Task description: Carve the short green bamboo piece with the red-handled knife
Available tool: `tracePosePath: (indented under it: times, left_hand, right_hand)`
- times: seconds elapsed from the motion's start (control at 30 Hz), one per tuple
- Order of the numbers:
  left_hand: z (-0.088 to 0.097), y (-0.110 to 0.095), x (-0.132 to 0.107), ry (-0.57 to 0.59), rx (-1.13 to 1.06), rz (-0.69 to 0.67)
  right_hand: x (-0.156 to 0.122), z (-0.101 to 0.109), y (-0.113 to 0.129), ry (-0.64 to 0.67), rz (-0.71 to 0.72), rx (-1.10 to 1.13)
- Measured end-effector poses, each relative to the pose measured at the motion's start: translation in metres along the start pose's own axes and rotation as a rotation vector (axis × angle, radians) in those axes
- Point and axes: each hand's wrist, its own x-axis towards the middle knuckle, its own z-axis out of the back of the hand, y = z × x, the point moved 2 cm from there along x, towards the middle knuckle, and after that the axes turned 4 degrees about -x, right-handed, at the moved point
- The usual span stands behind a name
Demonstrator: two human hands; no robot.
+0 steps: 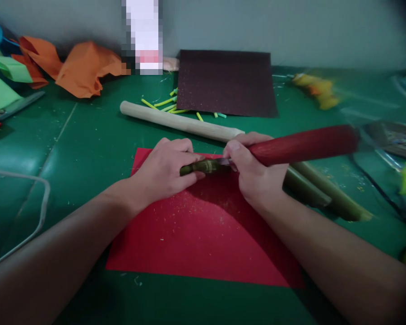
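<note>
My left hand (167, 169) grips a short green bamboo piece (203, 167) and holds it down on a red sheet (203, 234). My right hand (253, 174) is closed around a tool with a long dark-red handle (304, 145) that sticks out to the right. The tool's small metal tip (225, 161) meets the right end of the bamboo piece. Fine shavings are scattered over the red sheet.
A pale wooden dowel (179, 121) lies behind my hands, and two longer green bamboo stalks (325, 194) lie to the right. A dark sheet (226, 83), yellow-green offcuts (169, 106), crumpled orange paper (84, 67) and green paper (3, 76) sit farther back on the green table (88, 149).
</note>
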Motion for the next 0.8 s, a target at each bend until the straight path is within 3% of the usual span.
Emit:
tracePosePath:
  times: [0.17, 0.43, 0.57, 0.67, 0.8]
  left_hand:
    - [0.002, -0.003, -0.001, 0.022, -0.017, 0.024]
    - [0.002, -0.004, -0.004, -0.034, 0.035, -0.041]
    - [0.011, -0.01, -0.007, -0.259, 0.079, -0.076]
    - [0.017, -0.02, -0.009, -0.412, 0.095, -0.178]
    - [0.018, -0.032, -0.01, -0.472, 0.113, -0.263]
  right_hand:
    - [0.0, 0.0, 0.001, 0.168, 0.021, 0.004]
    - [-0.002, 0.0, 0.006, 0.184, -0.032, 0.029]
    - [-0.002, 0.0, 0.013, 0.208, -0.073, 0.007]
    - [-0.002, 0.001, 0.017, 0.287, -0.103, -0.054]
    - [-0.004, 0.0, 0.02, 0.333, -0.052, -0.104]
